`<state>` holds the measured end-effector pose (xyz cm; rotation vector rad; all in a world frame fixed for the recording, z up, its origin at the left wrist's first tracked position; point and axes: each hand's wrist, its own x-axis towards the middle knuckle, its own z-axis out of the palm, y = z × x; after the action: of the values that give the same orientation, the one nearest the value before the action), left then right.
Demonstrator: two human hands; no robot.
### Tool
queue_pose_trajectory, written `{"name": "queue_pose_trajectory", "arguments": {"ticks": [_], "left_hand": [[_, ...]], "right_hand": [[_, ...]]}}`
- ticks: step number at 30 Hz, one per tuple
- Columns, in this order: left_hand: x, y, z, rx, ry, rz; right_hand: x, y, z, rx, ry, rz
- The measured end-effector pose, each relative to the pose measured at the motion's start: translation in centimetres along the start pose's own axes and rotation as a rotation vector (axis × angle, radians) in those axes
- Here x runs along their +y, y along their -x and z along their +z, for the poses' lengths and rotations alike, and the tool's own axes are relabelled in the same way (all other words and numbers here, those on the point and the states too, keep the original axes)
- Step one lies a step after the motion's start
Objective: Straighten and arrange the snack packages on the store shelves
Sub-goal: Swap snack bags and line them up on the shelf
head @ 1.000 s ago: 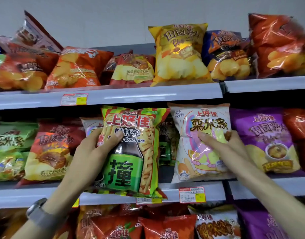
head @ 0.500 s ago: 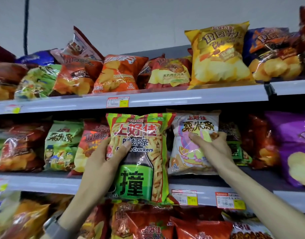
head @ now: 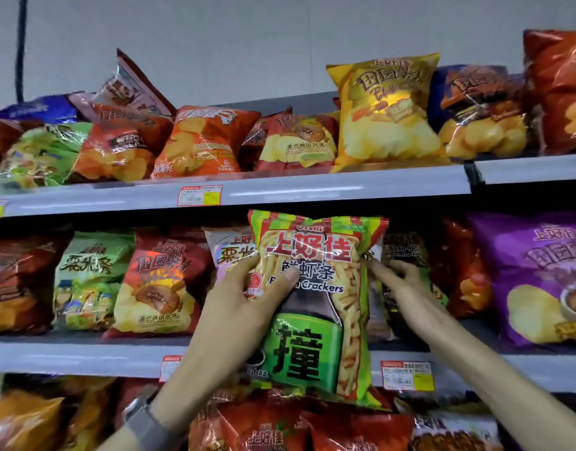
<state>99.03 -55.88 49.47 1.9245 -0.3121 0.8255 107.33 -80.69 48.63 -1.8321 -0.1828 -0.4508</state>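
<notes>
Fingers of your left hand (head: 247,307) grip the prawn cracker bag (head: 315,301); your right hand (head: 397,278) lies open on the bags behind. Next, seat it upright.

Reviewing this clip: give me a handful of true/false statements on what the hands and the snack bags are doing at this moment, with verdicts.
1. The left hand grips the green prawn cracker bag. True.
2. The prawn cracker bag lies flat on the top shelf. False: it is held upright in front of the middle shelf.
3. The right hand reaches behind the prawn cracker bag's right edge. True.
4. A yellow chip bag stands on the top shelf. True.
5. The purple chip bag sits at the far left of the middle shelf. False: it is at the far right.
6. The left wrist is bare. False: it wears a watch.
</notes>
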Motion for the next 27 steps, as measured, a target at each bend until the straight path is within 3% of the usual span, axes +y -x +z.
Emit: {"name": "queue_pose_trajectory", "arguments": {"ticks": [6,16,22,27], "left_hand": [[2.3,-1.7,6.3,-0.044,-0.032,0.048],[5.6,-4.1,17.3,-0.068,0.081,0.019],[5.3,-5.7,21.2,-0.125,0.189,-0.113],[4.5,-5.0,22.3,-0.178,0.097,-0.175]], "right_hand": [[0.8,4.1,-6.1,0.087,-0.105,-0.106],[2.3,7.3,-11.8,0.128,0.532,-0.264],[4.1,3.7,-12.2,0.190,0.541,-0.279],[6.6,2.9,-12.5,0.096,0.506,-0.297]]}}
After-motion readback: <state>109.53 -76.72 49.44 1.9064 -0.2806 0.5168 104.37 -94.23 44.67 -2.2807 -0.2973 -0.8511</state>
